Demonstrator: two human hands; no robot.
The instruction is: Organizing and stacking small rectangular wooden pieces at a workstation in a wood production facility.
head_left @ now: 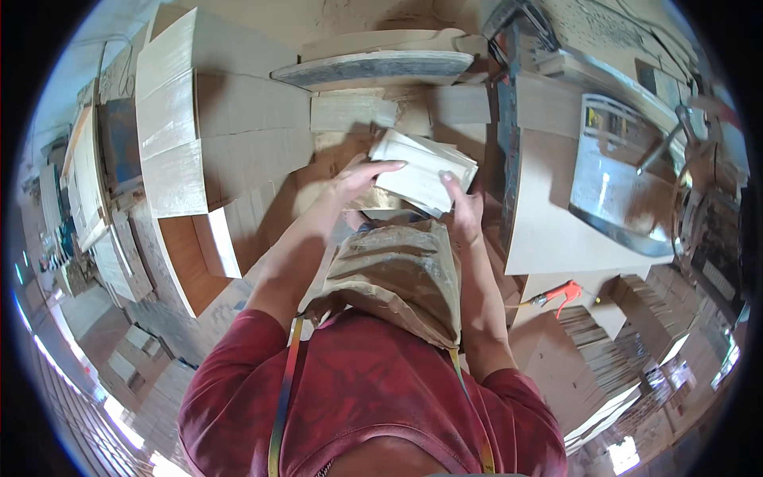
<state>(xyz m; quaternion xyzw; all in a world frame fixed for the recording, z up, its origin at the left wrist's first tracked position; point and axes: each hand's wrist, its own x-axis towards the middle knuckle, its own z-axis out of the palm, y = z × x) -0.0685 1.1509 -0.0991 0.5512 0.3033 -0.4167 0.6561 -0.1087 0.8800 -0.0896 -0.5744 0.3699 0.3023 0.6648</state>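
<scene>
A small stack of thin, pale wooden pieces (417, 173) is held in front of my body, its pieces slightly fanned out of line. My left hand (359, 178) grips its left edge, with the thumb lying over the top piece. On the right edge my right hand (466, 205) is closed the same way, thumb on top and fingers mostly hidden underneath. Below the stack hangs my dusty tan apron (389, 266). Beyond it, more flat pale pieces (346, 111) lie low between the surrounding boards.
Tall pale brown panels (254, 151) stand to the left, with an open brown box (195, 266) beside them. At the right is a machine with a clear curved shield (616, 171) over a pale tabletop (548, 199). A red air gun (563, 296) lies near stacked strips (592, 342).
</scene>
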